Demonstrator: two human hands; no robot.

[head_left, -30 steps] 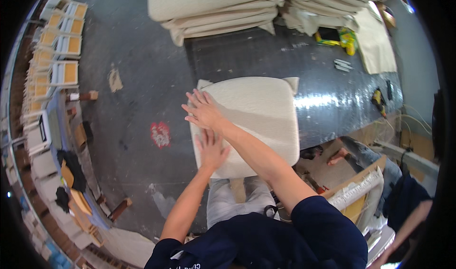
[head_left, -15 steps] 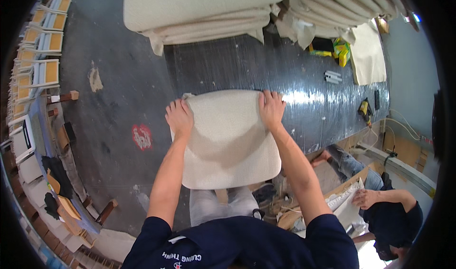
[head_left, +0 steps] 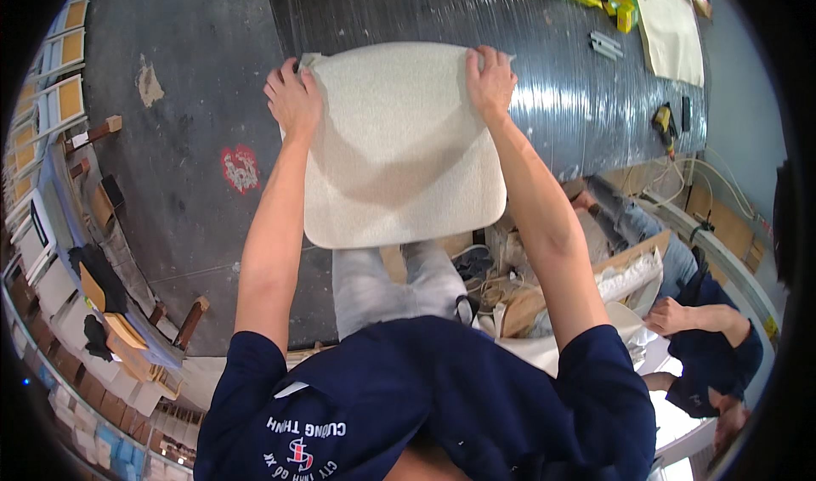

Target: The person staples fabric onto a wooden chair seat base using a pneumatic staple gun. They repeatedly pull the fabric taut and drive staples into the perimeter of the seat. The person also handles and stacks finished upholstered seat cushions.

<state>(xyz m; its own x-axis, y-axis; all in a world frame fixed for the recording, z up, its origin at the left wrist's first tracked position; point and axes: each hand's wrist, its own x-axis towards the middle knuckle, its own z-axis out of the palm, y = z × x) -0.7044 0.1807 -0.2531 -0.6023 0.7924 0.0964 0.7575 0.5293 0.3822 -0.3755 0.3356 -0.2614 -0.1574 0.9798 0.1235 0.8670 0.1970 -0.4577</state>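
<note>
Both hands clamp the cream seat cushion (head_left: 399, 145): left hand (head_left: 293, 99) and right hand (head_left: 490, 80) on its far corners, above the table (head_left: 561, 99).

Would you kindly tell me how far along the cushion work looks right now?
Done: the cushion looks fully covered in cream fabric, smooth on top. In hand: left hand and right hand grip its far corners, holding it over the table edge. Left: setting it down; its underside is hidden.
</note>
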